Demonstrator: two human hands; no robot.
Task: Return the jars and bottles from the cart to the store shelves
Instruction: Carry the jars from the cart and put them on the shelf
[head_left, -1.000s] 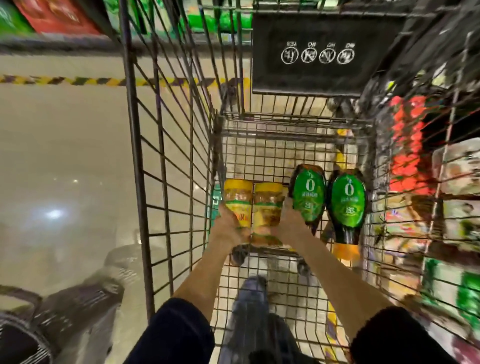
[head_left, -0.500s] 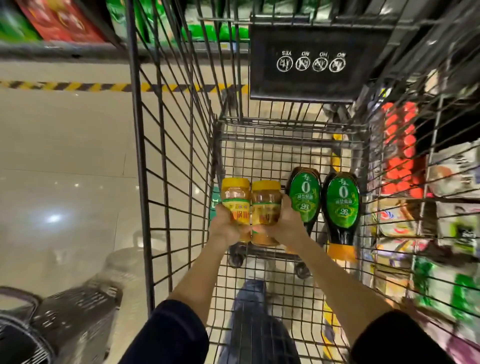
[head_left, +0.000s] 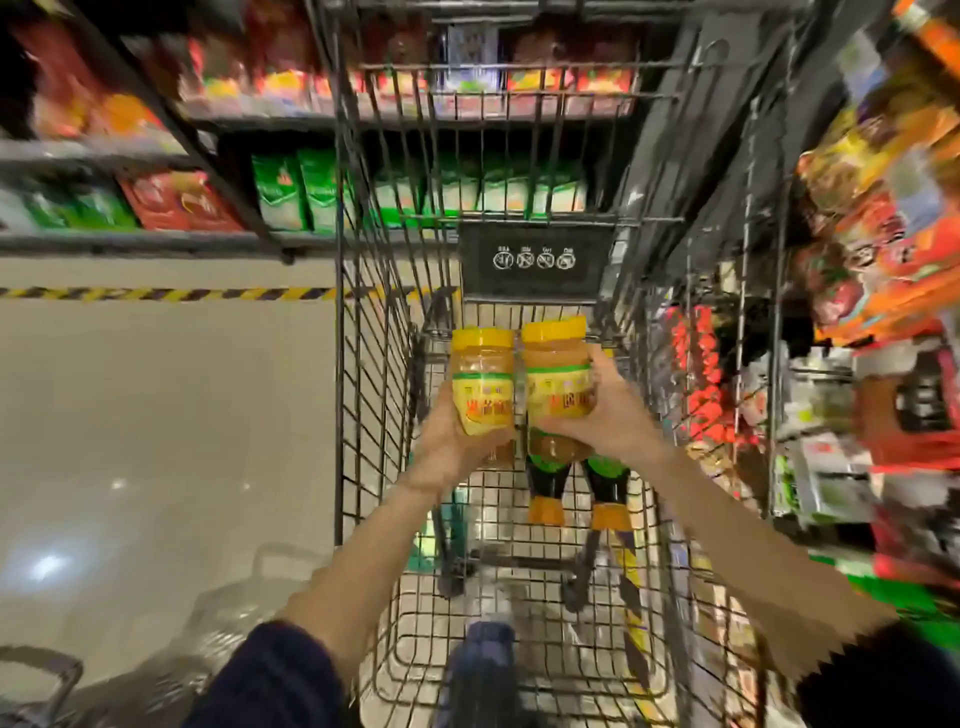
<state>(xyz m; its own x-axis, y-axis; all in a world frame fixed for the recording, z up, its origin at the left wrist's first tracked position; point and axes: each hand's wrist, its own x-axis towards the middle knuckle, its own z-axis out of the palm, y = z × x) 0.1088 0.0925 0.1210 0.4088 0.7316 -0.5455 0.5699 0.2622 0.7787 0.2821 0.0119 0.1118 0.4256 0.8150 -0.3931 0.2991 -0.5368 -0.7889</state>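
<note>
1. The wire cart (head_left: 363, 415) fills the middle of the view, with stocked store shelves (head_left: 322, 239) ahead past its far end and more, blurred, on the right.
2. Two dark bottles (head_left: 548, 478) with green labels and orange caps lie on the cart floor side by side, caps toward the person, partly hidden behind the raised jars.
3. The left hand (head_left: 452, 447) is wrapped around the left jar (head_left: 483, 389) from below and outside; the right hand (head_left: 608, 410) is wrapped around the right jar (head_left: 558, 379) from the right.
4. Both jars are upright, long axes vertical, lids toward the shelves, touching or nearly touching, lifted clear of the cart floor.
5. Each jar is clear with amber contents, a yellow lid and a yellow label with a green band.
6. Judging from this, the next move is up over the rim and towards a shelf; the right-hand shelves look nearer.
</note>
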